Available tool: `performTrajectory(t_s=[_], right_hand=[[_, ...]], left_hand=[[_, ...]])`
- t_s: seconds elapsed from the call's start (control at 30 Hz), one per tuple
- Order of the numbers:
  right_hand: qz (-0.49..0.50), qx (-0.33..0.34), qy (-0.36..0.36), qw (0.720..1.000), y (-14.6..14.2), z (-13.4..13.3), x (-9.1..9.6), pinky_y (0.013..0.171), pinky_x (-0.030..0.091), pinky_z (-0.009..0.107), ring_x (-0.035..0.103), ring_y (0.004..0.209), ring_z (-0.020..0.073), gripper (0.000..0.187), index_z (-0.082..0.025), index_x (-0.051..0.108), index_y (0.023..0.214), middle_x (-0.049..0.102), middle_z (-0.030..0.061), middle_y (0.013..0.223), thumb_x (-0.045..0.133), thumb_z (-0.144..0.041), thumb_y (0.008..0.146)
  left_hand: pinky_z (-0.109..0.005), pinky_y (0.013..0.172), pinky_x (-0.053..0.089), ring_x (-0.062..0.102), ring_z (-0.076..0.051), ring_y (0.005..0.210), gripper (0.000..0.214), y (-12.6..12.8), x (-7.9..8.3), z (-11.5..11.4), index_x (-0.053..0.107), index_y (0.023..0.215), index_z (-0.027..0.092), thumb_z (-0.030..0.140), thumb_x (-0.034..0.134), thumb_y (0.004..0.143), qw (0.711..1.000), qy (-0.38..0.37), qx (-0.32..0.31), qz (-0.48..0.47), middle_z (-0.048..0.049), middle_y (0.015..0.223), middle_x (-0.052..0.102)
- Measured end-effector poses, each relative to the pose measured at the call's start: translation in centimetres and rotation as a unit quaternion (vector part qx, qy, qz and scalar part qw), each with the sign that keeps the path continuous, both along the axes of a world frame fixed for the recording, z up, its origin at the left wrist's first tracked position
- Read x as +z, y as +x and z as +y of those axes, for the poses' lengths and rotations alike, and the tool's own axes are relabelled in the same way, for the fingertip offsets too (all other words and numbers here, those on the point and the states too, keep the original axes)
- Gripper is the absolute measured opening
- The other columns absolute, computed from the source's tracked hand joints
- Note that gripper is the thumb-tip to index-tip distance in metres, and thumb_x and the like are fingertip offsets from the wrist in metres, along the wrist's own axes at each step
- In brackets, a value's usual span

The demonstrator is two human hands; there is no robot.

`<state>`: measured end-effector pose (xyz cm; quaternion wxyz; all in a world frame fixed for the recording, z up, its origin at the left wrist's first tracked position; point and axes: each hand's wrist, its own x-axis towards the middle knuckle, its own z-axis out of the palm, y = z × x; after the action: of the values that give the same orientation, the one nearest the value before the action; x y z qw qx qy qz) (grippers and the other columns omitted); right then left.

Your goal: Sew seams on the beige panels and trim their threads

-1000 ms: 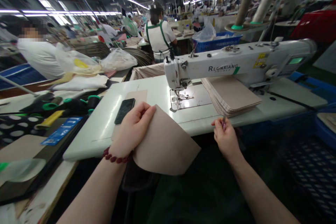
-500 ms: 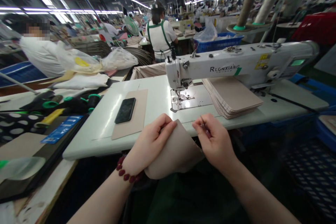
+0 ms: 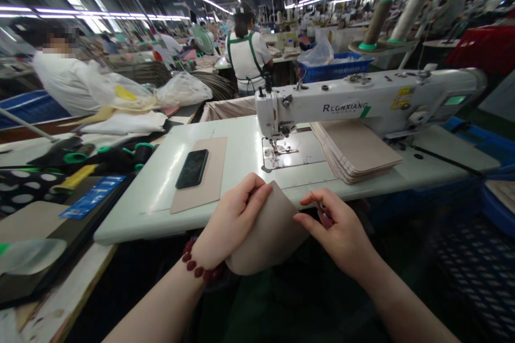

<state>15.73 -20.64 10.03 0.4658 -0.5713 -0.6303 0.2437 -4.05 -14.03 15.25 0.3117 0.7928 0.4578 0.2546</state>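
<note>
My left hand (image 3: 229, 222) grips a beige fabric piece (image 3: 269, 233) by its upper left corner, just in front of the sewing table's (image 3: 237, 155) near edge. My right hand (image 3: 336, 228) touches the piece's right edge and pinches a small thin tool (image 3: 323, 212), too small to name. A white sewing machine (image 3: 362, 102) stands on the table behind my hands. A stack of beige pieces (image 3: 356, 147) lies under its arm. A black phone (image 3: 192, 168) rests on another beige piece (image 3: 209, 179) at the left.
Thread cones (image 3: 406, 10) stand behind the machine. A blue basket (image 3: 333, 67) with a plastic bag sits further back. Black straps, green spools (image 3: 120, 156) and white bags crowd the left bench. Other workers stand and sit beyond. Blue crates (image 3: 494, 193) are at the right.
The left hand has pulled the beige piece right and toward me, off the table. The right hand has moved left from the table edge to meet the piece's right edge.
</note>
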Motion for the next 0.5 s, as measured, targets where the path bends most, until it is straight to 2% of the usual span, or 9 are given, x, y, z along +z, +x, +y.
performTrajectory(t_s=[0.1, 0.2, 0.27, 0.37, 0.5], right_hand=[[-0.022, 0.005, 0.02, 1.0, 0.0, 0.1, -0.9, 0.064, 0.04, 0.028, 0.054, 0.073, 0.0164, 0.009, -0.022, 0.053, 0.086, 0.056, 0.0005, 0.081, 0.055, -0.028, 0.091], [-0.027, -0.077, 0.045, 0.996, 0.8, 0.3, -1.4, 0.065, 0.04, 0.029, 0.053, 0.071, 0.0169, 0.009, -0.022, 0.053, 0.086, 0.056, 0.001, 0.079, 0.054, -0.028, 0.092], [-0.014, -0.107, 0.04, 0.993, 1.4, 0.1, -1.6, 0.064, 0.041, 0.029, 0.054, 0.069, 0.0168, 0.014, -0.022, 0.055, 0.084, 0.057, 0.0009, 0.076, 0.052, -0.032, 0.093], [0.021, -0.061, 0.004, 0.998, 1.4, -0.4, -1.7, 0.063, 0.042, 0.028, 0.054, 0.069, 0.0163, 0.02, -0.022, 0.057, 0.081, 0.057, 0.0003, 0.075, 0.053, -0.037, 0.093], [0.049, 0.01, -0.001, 0.999, 0.1, -0.9, -1.7, 0.066, 0.043, 0.027, 0.054, 0.075, 0.0167, 0.015, -0.023, 0.058, 0.092, 0.059, 0.0006, 0.085, 0.064, -0.036, 0.086]], left_hand=[[-0.026, 0.065, 0.039, 0.051, -0.016, 0.072, 0.025, 0.0, -0.2, 0.0, 0.048, 0.082, 0.022, 0.041, 0.041, 0.097, 1.0, -0.012, 0.009, -0.012, 0.0027, 0.074, 0.053], [-0.025, 0.063, 0.039, 0.048, -0.016, 0.07, 0.027, -0.1, -0.3, -0.1, 0.048, 0.08, 0.022, 0.043, 0.043, 0.096, 0.999, -0.026, 0.028, -0.032, 0.003, 0.072, 0.049], [-0.025, 0.061, 0.038, 0.046, -0.015, 0.068, 0.029, -0.2, -0.2, 0.0, 0.048, 0.078, 0.022, 0.044, 0.044, 0.096, 0.998, -0.036, 0.04, -0.043, 0.0029, 0.071, 0.048], [-0.024, 0.058, 0.037, 0.044, -0.015, 0.066, 0.03, -0.3, -0.1, 0.0, 0.047, 0.076, 0.022, 0.046, 0.045, 0.095, 0.996, -0.049, 0.052, -0.054, 0.0028, 0.07, 0.046], [-0.023, 0.054, 0.035, 0.043, -0.015, 0.064, 0.032, -0.1, -0.1, 0.1, 0.047, 0.076, 0.022, 0.048, 0.046, 0.093, 0.994, -0.066, 0.055, -0.065, 0.0023, 0.069, 0.045]])
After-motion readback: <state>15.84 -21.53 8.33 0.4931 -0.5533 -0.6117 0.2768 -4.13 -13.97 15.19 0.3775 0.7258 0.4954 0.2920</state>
